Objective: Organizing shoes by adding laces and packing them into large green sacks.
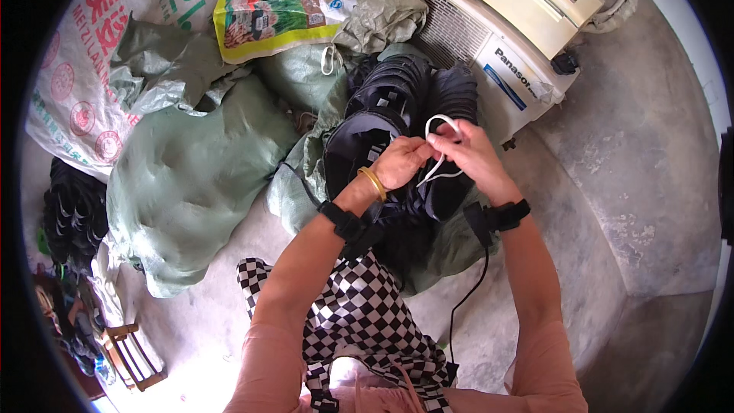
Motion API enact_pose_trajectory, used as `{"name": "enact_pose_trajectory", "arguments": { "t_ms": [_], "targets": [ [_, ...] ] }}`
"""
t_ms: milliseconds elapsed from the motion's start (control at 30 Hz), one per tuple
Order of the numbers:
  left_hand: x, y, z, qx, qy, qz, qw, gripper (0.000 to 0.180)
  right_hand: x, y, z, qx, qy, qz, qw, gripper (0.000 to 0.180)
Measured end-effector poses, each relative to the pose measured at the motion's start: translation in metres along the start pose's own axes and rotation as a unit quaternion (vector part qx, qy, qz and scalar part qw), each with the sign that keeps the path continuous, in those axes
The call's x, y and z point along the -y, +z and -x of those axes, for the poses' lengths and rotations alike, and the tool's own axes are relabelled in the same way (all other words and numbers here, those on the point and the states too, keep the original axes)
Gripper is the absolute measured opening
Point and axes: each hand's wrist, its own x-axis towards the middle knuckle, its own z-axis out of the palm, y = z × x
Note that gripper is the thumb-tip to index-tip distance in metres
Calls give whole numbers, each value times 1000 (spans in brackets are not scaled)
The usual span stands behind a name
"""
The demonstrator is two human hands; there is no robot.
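A white cord [430, 128] forms a loop between my two hands, its loose end hanging below the fingers. My left hand [401, 163], with a gold bracelet at the wrist, pinches the cord. My right hand [472, 154] grips the cord's loop from the other side, fingertips close to the left ones. Directly beneath lie two rows of nested black fabric pieces [365, 138] that look like shoe uppers, some with small white labels. They rest on a green woven sack. Which part of the pieces the cord touches is hidden by my hands.
Full green sacks [202, 176] bulge at the left, by a white printed sack [92, 69] and a yellow-edged printed bag [267, 8]. Air conditioner units [505, 69] stand at the far right. More black pieces [75, 210] and a small wooden stool [134, 356] are at left.
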Motion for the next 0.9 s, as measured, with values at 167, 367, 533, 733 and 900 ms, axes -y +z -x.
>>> {"name": "enact_pose_trajectory", "arguments": {
  "t_ms": [167, 367, 533, 733, 900],
  "targets": [
    [-5, 2, -1, 25, -39, -27, 999, 31, -25, -3, 12, 20, -12, -88, 996, 22],
    [7, -11, 2, 54, 16, 4, 998, 33, -23, -7, 12, 18, -88, -17, 996, 13],
    [-17, -5, 2, -49, -103, 8, 994, 20, -33, -6, 31, -32, -249, 166, 954, 10],
    [-22, -5, -6, -45, 295, -389, 872, 20, -38, -27, -11, -5, -227, -7, 974, 15],
    [-29, -1, -20, -158, 310, -431, 833, 21, -45, -22, -50, 161, 31, 17, 986, 29]
  ]
}}
